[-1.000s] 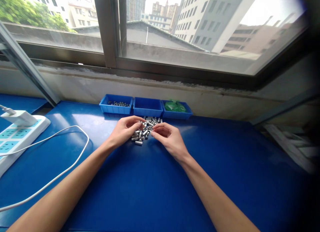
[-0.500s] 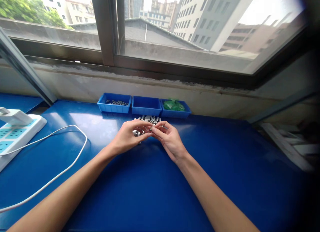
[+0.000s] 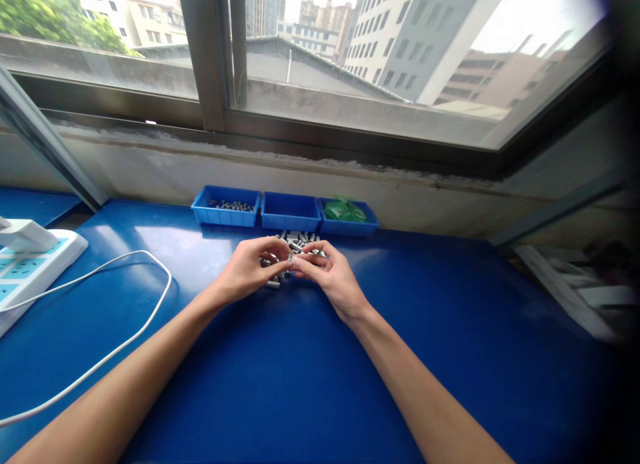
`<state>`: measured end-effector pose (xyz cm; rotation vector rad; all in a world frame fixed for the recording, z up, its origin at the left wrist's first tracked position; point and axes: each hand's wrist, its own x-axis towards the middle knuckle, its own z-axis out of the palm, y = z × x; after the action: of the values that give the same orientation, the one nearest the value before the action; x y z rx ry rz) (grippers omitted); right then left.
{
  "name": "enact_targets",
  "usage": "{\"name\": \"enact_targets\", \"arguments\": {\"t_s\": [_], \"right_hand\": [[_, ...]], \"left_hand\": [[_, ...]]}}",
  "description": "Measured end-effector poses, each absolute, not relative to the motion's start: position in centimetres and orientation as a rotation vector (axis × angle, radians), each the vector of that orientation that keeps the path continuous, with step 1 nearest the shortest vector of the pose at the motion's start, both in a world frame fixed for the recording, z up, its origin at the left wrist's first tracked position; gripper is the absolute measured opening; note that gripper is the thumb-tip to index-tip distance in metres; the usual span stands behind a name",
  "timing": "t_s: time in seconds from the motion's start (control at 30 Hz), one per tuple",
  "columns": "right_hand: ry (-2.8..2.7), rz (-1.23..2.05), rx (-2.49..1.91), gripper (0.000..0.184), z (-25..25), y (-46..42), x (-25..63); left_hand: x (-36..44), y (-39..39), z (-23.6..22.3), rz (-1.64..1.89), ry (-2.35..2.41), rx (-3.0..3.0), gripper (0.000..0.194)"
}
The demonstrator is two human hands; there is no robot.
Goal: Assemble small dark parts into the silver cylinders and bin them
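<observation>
My left hand [image 3: 253,267] and my right hand [image 3: 330,275] meet fingertip to fingertip above the blue table. Each has its thumb and fingers pinched together. Between the tips a small, light metallic piece [image 3: 291,257] shows in part; its kind is too small to make out. Just behind and below the fingers lies a pile of short silver metal cylinders [image 3: 299,237], partly covered by both hands. One loose silver cylinder [image 3: 273,285] rests at the near edge of the pile, below my left fingers.
Three blue bins line the wall: the left bin [image 3: 225,217] holds small metal parts, the middle bin [image 3: 290,222] shows a bare floor, the right bin [image 3: 350,229] holds green plastic packets [image 3: 345,211]. At left are a white power strip [image 3: 37,267] and its looping white cable [image 3: 150,317].
Both hands have shifted slightly left and stay joined at the fingertips, uncovering more of the pile's near side. The camera view has moved a little too.
</observation>
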<state>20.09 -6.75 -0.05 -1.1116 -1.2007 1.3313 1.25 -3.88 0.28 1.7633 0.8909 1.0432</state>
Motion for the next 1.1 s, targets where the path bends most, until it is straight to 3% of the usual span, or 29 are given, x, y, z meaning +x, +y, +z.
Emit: {"name": "enact_targets", "arguments": {"t_s": [0.17,0.37,0.7,1.1], "right_hand": [[-1.473,1.020,-1.269,0.024,0.1,-6.8,20.4],[-1.722,0.798,-1.335,0.008,0.4,-7.3,19.9],[-1.957,0.581,-1.324,0.011,0.1,-7.3,20.1],[-2.039,0.501,-1.311,0.013,-0.8,-7.2,20.1]], "left_hand": [[-0.7,-2.2,0.5,1.314,1.157,1.374,0.040],[-2.9,-0.2,0.1,1.601,1.126,1.024,0.047],[-2.4,0.1,0.2,1.628,0.962,0.933,0.067],[-0.7,-1.8,0.7,1.375,1.089,1.324,0.039]]}}
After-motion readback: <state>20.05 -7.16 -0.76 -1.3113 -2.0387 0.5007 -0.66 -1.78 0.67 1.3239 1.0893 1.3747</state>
